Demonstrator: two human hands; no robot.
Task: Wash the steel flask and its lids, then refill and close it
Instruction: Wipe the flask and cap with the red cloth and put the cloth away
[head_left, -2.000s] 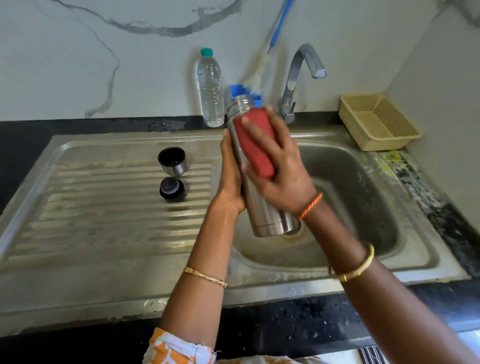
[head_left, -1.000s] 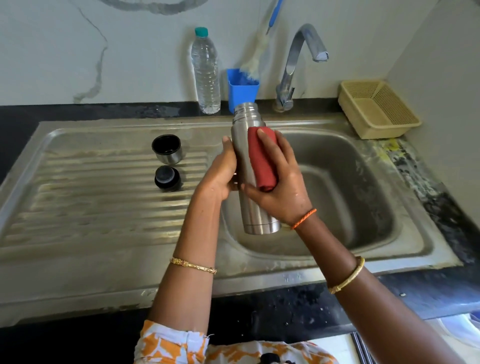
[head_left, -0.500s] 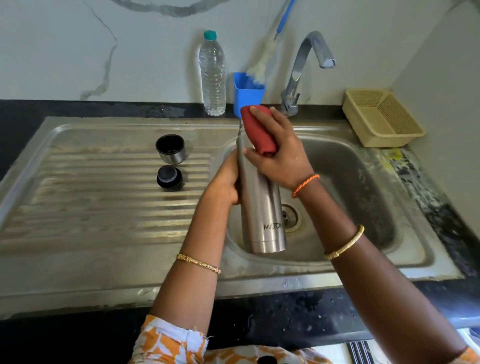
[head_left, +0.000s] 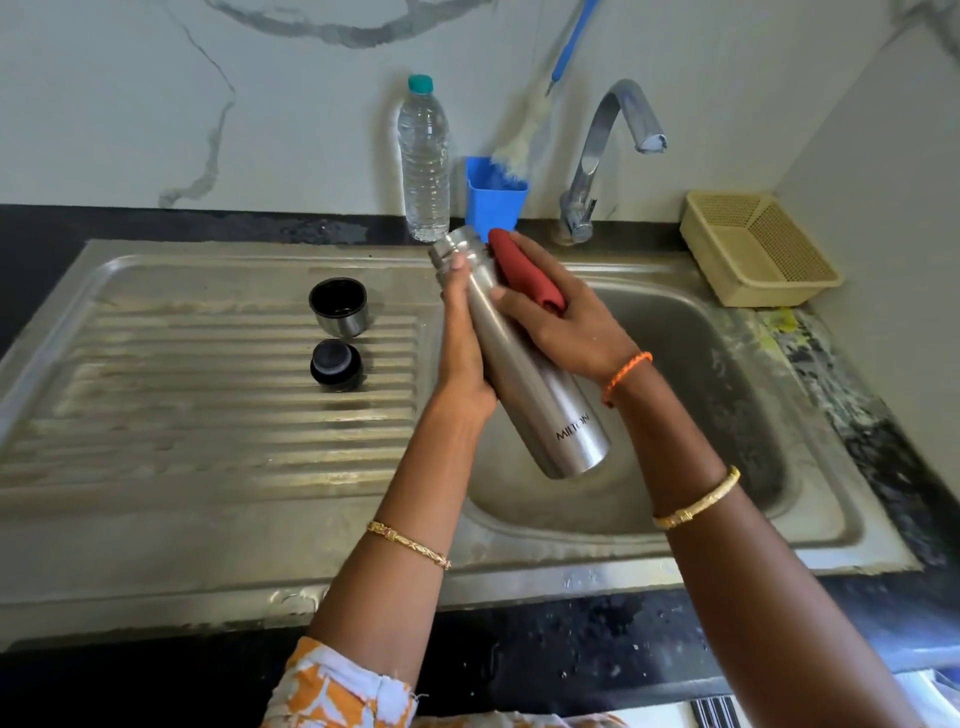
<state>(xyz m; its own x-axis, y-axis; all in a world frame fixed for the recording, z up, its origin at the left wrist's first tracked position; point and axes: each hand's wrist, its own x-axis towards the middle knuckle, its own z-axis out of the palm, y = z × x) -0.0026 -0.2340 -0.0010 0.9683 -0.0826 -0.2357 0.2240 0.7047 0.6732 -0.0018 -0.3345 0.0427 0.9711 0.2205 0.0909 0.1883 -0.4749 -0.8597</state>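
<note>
**Flask held over the basin, red scrubber on its neck**

While our left hand wraps the steel flask from behind, fingers curled round its upper body and a fingertip showing just below the threaded mouth, we hold the flask tilted over the sink basin, mouth up and leaning left, base down and to the right. Our right hand grips a red scrubber and presses it against the flask's neck, thumb lying on the steel beneath it. The flask is open, with both lids off. They sit on the ribbed draining board to the left: the steel cup lid stands mouth up, and the black inner stopper lies just in front of it, the two near each other but apart. Behind the sink, against the marble wall, stand a clear water bottle with a teal cap and a blue holder with a bottle brush leaning out of it. The tap arches over the basin. A cream plastic basket rests at the right corner of the counter.
</note>
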